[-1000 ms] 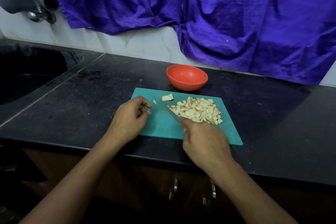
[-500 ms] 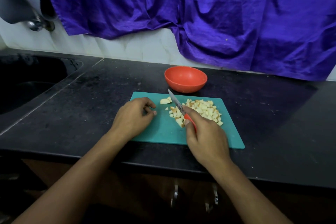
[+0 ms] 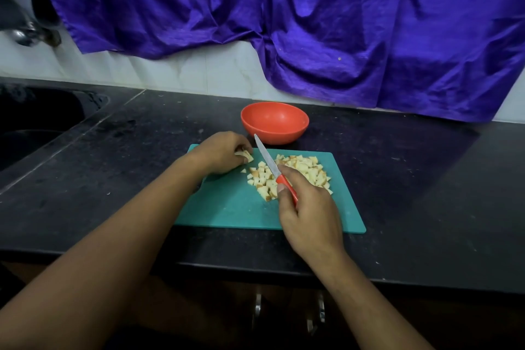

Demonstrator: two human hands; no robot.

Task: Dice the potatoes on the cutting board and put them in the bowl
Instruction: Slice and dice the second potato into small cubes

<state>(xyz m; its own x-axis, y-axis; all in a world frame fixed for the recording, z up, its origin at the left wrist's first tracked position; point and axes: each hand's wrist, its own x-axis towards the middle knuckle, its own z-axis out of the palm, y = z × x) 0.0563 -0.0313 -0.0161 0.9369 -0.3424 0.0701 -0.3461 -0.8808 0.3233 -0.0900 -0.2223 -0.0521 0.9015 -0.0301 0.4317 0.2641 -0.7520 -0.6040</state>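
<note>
Flat teal plastic cutting board (image 3: 227,207), lying on the black stone counter (image 3: 412,179).
- Heap of pale diced potato cubes (image 3: 305,169): on the board, right of centre.
- Left hand (image 3: 220,155): fingers curled round one larger uncut potato chunk (image 3: 246,156) at the board's far left corner.
- Right hand (image 3: 308,207): grasping a red-handled, steel-bladed small knife (image 3: 268,160), with the blade just beside the chunk.
- Round orange-red bowl (image 3: 274,122): just beyond the board, nothing seen inside.

Step, as I judge it: dicing the last chunk. The next move calls for the blade to come down clear of the left fingertips.

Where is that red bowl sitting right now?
In the head view, the red bowl stands on the black counter just beyond the far edge of the teal cutting board, near the middle, with the knife tip pointing toward it.
</note>
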